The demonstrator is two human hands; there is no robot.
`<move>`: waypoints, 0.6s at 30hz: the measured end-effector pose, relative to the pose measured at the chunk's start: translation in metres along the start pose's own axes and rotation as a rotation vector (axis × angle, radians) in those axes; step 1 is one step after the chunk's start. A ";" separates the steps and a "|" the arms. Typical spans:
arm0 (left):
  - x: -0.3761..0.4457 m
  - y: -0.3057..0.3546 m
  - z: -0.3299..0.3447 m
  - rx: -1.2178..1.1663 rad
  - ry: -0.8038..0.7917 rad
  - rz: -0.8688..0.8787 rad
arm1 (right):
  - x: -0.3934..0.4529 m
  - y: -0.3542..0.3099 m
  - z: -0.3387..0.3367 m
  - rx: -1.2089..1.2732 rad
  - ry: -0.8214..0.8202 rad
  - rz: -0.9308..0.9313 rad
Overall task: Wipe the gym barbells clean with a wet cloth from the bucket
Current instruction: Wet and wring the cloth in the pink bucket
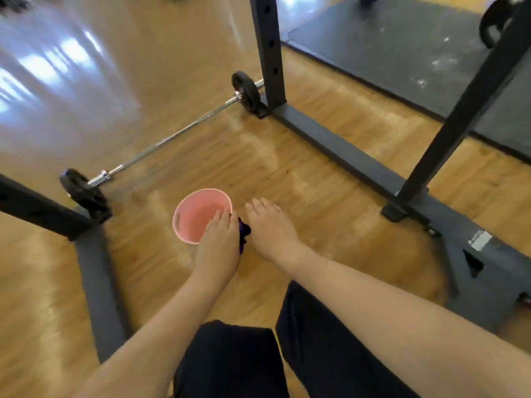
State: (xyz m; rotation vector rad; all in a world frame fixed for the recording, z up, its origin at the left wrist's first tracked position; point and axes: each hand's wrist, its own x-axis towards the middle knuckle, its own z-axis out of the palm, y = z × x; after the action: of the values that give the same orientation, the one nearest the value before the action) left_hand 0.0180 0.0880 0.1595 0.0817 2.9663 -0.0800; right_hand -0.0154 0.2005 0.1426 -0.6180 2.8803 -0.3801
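A pink bucket (192,214) stands on the wooden floor in front of me. My left hand (219,239) hovers over its near right rim and holds a dark purple cloth (244,232), which sticks out under the palm. My right hand (270,225) is flat and open just right of the cloth, with nothing in it. A chrome barbell (175,136) with small black plates (245,91) at each end lies on the floor beyond the bucket, running from near left to far right.
A dark steel rack frame surrounds me: a base beam (339,150) and uprights (268,50) on the right, another base rail (97,271) on the left. A black rubber mat (402,58) lies at the far right. My dark trouser legs (238,360) fill the bottom.
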 end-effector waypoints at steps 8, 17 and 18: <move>0.072 -0.013 0.150 -0.277 0.108 -0.158 | 0.101 0.067 0.127 -0.262 -0.078 -0.108; 0.093 -0.072 0.156 -0.198 0.153 -0.172 | 0.143 0.033 0.157 -0.260 -0.116 -0.183; 0.097 -0.078 0.159 -0.195 0.151 -0.174 | 0.151 0.030 0.159 -0.253 -0.093 -0.185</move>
State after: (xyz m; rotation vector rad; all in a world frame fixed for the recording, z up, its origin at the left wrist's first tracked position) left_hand -0.0545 0.0061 -0.0095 -0.2052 3.1068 0.2017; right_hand -0.1276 0.1293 -0.0341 -0.9217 2.8110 -0.0073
